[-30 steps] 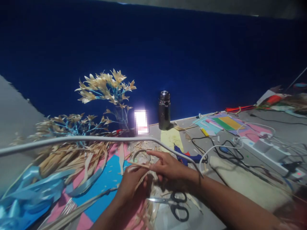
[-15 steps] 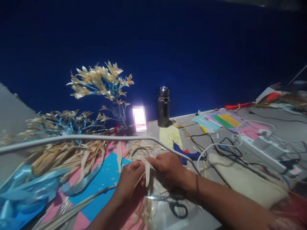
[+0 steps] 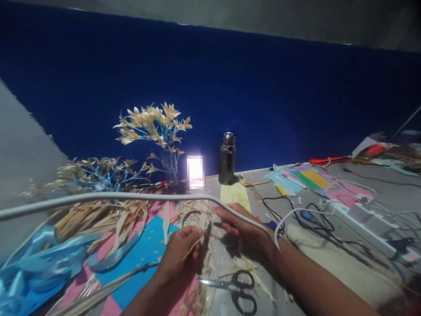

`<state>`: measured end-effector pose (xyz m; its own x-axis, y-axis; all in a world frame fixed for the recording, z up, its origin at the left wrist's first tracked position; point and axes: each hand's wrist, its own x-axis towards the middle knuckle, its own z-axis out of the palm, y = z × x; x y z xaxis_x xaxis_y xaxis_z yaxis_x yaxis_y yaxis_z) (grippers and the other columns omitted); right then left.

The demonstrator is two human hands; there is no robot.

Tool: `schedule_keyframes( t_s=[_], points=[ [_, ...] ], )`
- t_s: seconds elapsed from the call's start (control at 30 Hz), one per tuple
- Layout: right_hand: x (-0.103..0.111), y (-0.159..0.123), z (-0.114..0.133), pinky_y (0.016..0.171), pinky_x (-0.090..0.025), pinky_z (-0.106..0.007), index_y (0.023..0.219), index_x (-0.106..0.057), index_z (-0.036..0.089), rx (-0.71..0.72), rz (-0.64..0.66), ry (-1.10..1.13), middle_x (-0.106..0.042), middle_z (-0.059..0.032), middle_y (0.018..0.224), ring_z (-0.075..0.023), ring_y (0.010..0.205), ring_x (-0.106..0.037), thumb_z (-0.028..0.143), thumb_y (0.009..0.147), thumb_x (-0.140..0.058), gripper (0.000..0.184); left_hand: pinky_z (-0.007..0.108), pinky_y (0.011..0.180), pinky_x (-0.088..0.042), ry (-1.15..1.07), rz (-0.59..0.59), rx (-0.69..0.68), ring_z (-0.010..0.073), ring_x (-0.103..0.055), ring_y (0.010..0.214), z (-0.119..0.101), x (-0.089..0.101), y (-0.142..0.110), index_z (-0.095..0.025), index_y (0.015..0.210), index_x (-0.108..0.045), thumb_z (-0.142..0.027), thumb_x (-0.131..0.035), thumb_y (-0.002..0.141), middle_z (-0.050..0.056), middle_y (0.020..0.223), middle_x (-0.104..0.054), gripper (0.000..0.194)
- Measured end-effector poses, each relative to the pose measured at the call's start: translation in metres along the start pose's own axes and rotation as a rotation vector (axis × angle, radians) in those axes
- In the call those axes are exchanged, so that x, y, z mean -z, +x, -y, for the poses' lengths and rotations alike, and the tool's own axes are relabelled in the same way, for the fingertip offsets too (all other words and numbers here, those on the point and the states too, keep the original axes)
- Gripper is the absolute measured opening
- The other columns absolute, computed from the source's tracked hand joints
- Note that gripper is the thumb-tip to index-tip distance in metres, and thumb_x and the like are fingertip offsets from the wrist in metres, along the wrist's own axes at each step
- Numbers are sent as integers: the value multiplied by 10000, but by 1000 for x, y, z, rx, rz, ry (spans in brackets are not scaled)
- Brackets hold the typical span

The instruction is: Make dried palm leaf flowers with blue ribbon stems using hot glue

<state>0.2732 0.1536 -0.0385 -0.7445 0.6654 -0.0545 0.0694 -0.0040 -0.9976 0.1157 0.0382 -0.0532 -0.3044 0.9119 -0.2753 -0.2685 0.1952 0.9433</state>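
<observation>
My left hand pinches a pale dried husk strip between thumb and fingers; the strip stands up from the fingertips. To its right, my right hand is apart from it, forefinger stretched and the lower fingers loosely curled, with nothing visible in them. Below the hands lie scissors with dark handles, blades pointing left. A ring of tape rests just beyond my left hand, among husk scraps. A blue tool is mostly hidden behind my right forearm.
A white cable crosses in front of me. Husk flowers and a dark flask stand at the back. Blue ribbon and husk bundles lie left. A power strip, coloured papers and a cloth lie right.
My right hand has come away from the strip and the left hand, moving right and farther out. The left hand keeps the strip. The view has tilted up, and the scissors show more fully.
</observation>
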Motion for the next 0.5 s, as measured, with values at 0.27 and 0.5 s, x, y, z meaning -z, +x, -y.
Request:
schedule_keyframes(
  t_s=[0.27, 0.5],
  points=[
    [-32, -11, -28, 589, -294, -276, 651, -581, 195, 393, -126, -765, -569, 8, 614, -134, 585, -460, 330, 950, -530, 332, 209, 409, -259, -31, 9, 27, 67, -370, 367, 12, -6, -4, -169, 510, -568, -458, -869, 617, -40, 406, -458, 431],
    [6, 1, -10, 584, -290, -263, 820, -684, 203, 273, -423, -1049, -675, -33, 715, -147, 629, -546, 306, 986, -508, 263, 197, 413, -265, 25, 24, 21, 67, -382, 374, -6, -4, -9, -173, 515, -570, -458, -869, 566, -51, 402, -460, 416]
  ],
)
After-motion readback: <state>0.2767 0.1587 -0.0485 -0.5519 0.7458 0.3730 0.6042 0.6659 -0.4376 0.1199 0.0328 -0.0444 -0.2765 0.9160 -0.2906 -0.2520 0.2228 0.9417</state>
